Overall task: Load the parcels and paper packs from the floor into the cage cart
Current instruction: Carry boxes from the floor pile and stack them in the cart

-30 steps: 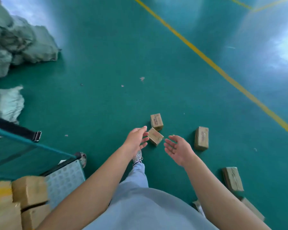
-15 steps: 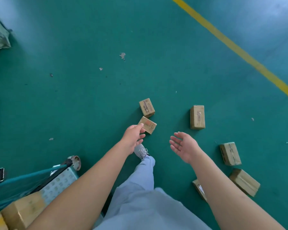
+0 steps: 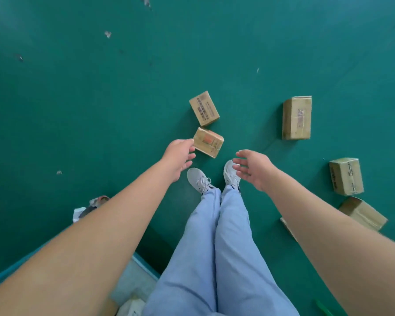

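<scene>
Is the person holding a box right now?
No, the left hand and right hand are both open and empty above the boxes on the floor.

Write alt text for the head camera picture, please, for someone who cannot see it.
A person standing on a green floor reaches both empty hands down toward a small cardboard parcel just ahead of their white shoes. The left hand is nearest it; the right hand is open, and other parcels lie scattered around.

Bare forearms, no sleeves in sight; light blue trousers, and white lace-up trainers on both feet.
</scene>
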A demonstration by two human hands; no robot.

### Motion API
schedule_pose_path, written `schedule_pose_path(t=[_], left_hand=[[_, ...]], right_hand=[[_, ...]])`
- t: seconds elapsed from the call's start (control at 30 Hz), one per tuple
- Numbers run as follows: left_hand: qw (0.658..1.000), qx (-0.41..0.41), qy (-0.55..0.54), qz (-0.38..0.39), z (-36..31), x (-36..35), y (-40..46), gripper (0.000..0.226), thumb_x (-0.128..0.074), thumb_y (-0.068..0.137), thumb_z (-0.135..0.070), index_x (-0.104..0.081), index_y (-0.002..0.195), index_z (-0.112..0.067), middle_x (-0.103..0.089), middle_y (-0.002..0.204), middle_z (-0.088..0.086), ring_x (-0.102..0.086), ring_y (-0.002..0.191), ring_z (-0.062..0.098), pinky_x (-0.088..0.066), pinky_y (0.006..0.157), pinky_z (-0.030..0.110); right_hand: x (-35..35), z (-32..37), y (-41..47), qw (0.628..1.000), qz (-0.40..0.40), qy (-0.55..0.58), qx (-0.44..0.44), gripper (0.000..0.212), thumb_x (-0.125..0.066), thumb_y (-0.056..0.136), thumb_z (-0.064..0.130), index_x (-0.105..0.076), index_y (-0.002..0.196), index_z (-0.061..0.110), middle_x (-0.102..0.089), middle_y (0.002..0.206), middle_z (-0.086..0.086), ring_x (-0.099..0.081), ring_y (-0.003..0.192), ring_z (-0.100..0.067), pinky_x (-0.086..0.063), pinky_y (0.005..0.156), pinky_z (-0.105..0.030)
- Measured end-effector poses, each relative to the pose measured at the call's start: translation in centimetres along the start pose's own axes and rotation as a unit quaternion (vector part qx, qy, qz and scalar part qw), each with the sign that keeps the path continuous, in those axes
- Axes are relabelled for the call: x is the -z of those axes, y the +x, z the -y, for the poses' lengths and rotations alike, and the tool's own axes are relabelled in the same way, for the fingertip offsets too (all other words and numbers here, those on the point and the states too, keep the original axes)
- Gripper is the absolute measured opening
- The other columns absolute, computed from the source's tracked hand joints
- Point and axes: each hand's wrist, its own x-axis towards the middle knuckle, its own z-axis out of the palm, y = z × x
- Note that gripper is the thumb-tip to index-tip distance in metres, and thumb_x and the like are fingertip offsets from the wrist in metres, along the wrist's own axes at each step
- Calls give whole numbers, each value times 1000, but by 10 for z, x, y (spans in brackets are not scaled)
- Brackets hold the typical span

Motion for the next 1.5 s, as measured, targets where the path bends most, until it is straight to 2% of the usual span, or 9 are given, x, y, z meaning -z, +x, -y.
schedule_pose_path(t=[0.33,0.4,0.47,0.53,0.63,0.87,1.13,1.37,1.5], left_hand=[[997,71,33,-30,45,-19,205,23,-52,106,-31,-56,126,-21,-52,110,-3,-54,110,19,-51,98,34],[995,73,63,-27,57,-28,253,7,-51,105,-32,-56,106,-28,-48,99,-7,-50,102,19,-48,99,34],[994,74,74,-30,67,-40,297,19,-50,103,-31,-47,85,-31,-41,89,-9,-44,93,18,-42,95,36],[993,52,104,-23,74,-49,324,9,-50,103,-32,-58,105,-31,-53,110,-8,-48,110,22,-38,97,36],[989,19,142,-35,85,-66,379,62,-51,101,-35,-32,159,-27,-32,162,-2,-37,145,25,-35,107,39],[982,3,183,-43,101,-84,438,72,-50,100,-43,-19,164,-28,-22,168,-3,-28,152,26,-32,121,48],[985,26,165,-44,127,-77,405,74,-51,85,-70,-43,145,-27,-47,139,1,-53,122,28,-49,103,51],[993,63,66,-74,135,-51,300,61,-54,92,-66,-46,135,-24,-52,129,2,-57,108,21,-51,96,45],[994,65,-25,-87,108,-24,210,59,-55,94,-64,-50,130,-18,-57,125,4,-58,102,18,-44,70,32]], right_hand=[[-35,-14,195,993,-2,-90,-72,21,-55,104,23,-62,120,11,-67,100,-4,-64,92,-21,-54,93,-36],[-41,-20,241,991,-10,-107,-76,24,-53,104,22,-61,123,10,-67,103,-5,-64,95,-22,-55,96,-37],[-47,-27,285,990,-14,-115,-81,26,-52,105,23,-59,127,10,-66,110,-6,-64,100,-22,-55,96,-37],[-52,-30,309,990,-17,-122,-75,27,-52,106,24,-57,130,11,-63,120,-5,-64,109,-23,-56,96,-37],[-63,-34,366,990,-25,-129,-57,25,-52,106,27,-53,128,15,-57,122,-2,-61,116,-22,-56,97,-37],[-80,-42,430,990,-35,-134,-26,29,-49,103,22,-51,132,19,-62,113,1,-60,101,-14,-56,99,-40],[-69,-55,401,988,-38,-138,-52,45,-56,100,27,-45,142,15,-62,121,-9,-64,106,-22,-59,81,-35],[-68,-46,291,983,-57,-175,-21,28,-54,102,27,-54,125,13,-65,113,-9,-62,106,-25,-54,101,-49],[-77,-23,192,971,-58,-228,45,20,-52,103,30,-56,115,14,-63,101,-1,-55,82,-12,-48,71,-33]])
